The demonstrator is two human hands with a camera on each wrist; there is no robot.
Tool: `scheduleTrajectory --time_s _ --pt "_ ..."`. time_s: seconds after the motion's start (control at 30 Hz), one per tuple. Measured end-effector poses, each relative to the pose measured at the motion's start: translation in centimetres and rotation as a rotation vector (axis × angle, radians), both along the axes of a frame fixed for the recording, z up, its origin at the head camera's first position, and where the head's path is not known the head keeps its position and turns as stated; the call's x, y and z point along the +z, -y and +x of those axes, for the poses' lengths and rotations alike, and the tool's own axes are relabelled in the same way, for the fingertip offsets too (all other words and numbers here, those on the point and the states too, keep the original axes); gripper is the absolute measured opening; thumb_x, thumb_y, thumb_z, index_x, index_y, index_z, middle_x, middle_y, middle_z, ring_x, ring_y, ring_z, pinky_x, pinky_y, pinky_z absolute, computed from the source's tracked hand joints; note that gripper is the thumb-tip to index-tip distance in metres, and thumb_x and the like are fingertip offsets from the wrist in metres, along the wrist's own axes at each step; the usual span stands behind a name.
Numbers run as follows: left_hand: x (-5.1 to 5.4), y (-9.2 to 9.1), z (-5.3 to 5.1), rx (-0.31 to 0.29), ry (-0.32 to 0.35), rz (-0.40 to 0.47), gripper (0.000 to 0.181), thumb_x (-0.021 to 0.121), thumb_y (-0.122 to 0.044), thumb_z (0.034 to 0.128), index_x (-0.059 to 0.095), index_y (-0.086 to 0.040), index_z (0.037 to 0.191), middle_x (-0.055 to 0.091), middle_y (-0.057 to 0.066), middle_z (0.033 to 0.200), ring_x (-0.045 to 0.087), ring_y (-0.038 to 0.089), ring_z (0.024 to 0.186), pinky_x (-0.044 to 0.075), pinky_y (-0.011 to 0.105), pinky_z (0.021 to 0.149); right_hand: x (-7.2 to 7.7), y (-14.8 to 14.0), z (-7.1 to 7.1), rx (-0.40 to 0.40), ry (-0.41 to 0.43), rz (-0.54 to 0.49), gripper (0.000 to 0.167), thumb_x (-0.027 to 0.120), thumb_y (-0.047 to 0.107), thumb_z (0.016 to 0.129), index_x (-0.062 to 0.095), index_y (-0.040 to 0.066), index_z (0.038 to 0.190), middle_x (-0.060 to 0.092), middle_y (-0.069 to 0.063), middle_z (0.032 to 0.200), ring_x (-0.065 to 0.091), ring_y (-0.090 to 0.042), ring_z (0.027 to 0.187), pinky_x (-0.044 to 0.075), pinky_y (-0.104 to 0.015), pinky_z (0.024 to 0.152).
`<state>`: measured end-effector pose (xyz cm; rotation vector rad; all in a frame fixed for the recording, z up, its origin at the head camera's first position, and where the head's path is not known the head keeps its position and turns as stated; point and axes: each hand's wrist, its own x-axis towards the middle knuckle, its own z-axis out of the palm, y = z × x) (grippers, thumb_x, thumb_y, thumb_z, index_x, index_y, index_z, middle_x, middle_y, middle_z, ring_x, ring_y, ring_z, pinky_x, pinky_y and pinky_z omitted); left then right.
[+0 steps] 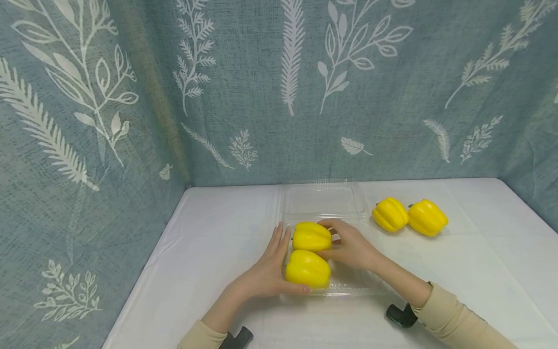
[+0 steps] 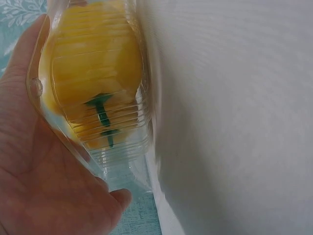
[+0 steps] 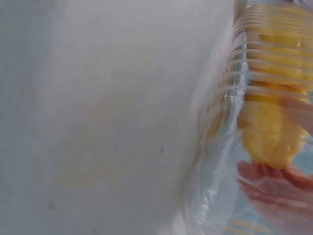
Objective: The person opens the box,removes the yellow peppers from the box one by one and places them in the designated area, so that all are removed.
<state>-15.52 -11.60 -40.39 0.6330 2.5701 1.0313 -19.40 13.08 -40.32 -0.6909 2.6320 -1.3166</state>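
In the head view a clear plastic clamshell container point(image 1: 340, 292) lies on the table with its lid point(image 1: 322, 199) folded back. Two yellow bell peppers sit in its left half, a far one point(image 1: 311, 235) and a near one point(image 1: 307, 269). My right hand point(image 1: 352, 246) grips the far pepper's right end, fingers behind it and thumb by the gap between the peppers. Along the container's left side lie the straight fingers of my left hand point(image 1: 271, 272), its thumb at the front edge. Through the ribbed wall point(image 2: 122, 159), the left wrist view shows a green stem point(image 2: 102, 112).
Two more yellow bell peppers, one left point(image 1: 390, 214) and one right point(image 1: 427, 217), lie together right of the lid. A white cloth covers the table point(image 1: 226, 213). Behind it hangs a blue-green leaf-patterned curtain point(image 1: 261, 97). Dark devices point(image 1: 400, 316) sit at both wrists.
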Motion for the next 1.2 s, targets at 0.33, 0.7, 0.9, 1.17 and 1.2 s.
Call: scheduleTrajectory --time_s 0.33,0.7,0.9,1.17,1.2 --pt "0.1 0.0 0.0 0.009 0.009 -0.02 0.133 0.08 -0.063 0.0674 -0.008 -0.017 0.157 -0.024 0.005 0.16 -0.017 0.023 0.146 0.014 0.06 0.114 0.6 -0.6 0.2 -0.019 -0.031 0.0 0.066 0.081 0.018 0.08 0.049 0.007 0.136 0.054 -0.011 0.133 0.056 -0.027 0.115 0.052 -0.038 0.092" --pt "0.3 0.0 0.2 0.005 0.003 -0.021 0.134 0.081 -0.062 0.0674 -0.007 -0.015 0.157 -0.025 0.004 0.16 -0.017 0.023 0.146 0.014 0.059 0.114 0.8 -1.7 0.7 -0.065 -0.026 0.009 0.069 0.081 0.021 0.081 0.046 0.006 0.138 0.051 -0.014 0.134 0.053 -0.03 0.117 0.051 -0.042 0.094" --pt "0.3 0.0 0.2 0.008 0.008 -0.017 0.133 0.081 -0.061 0.0672 -0.005 -0.014 0.157 -0.025 0.003 0.16 -0.017 0.023 0.146 0.013 0.058 0.115 1.1 -2.5 0.9 -0.088 -0.033 -0.012 0.072 0.083 0.024 0.079 0.046 0.006 0.139 0.05 -0.013 0.136 0.052 -0.03 0.119 0.051 -0.043 0.095" --pt "0.2 0.0 0.1 0.004 0.004 -0.013 0.132 0.082 -0.06 0.0677 -0.003 -0.013 0.157 -0.024 0.004 0.16 -0.016 0.025 0.146 0.014 0.059 0.114 1.3 -3.7 1.5 -0.118 -0.075 -0.027 0.071 0.083 0.02 0.079 0.046 0.004 0.138 0.049 -0.016 0.138 0.05 -0.033 0.122 0.052 -0.042 0.093" --pt "0.2 0.0 0.1 0.004 0.003 -0.011 0.131 0.082 -0.059 0.068 -0.003 -0.013 0.157 -0.024 0.004 0.16 -0.016 0.025 0.146 0.014 0.059 0.114 1.3 -3.8 1.7 -0.126 -0.078 -0.027 0.071 0.082 0.02 0.08 0.046 0.004 0.138 0.049 -0.016 0.138 0.05 -0.034 0.123 0.052 -0.042 0.093"
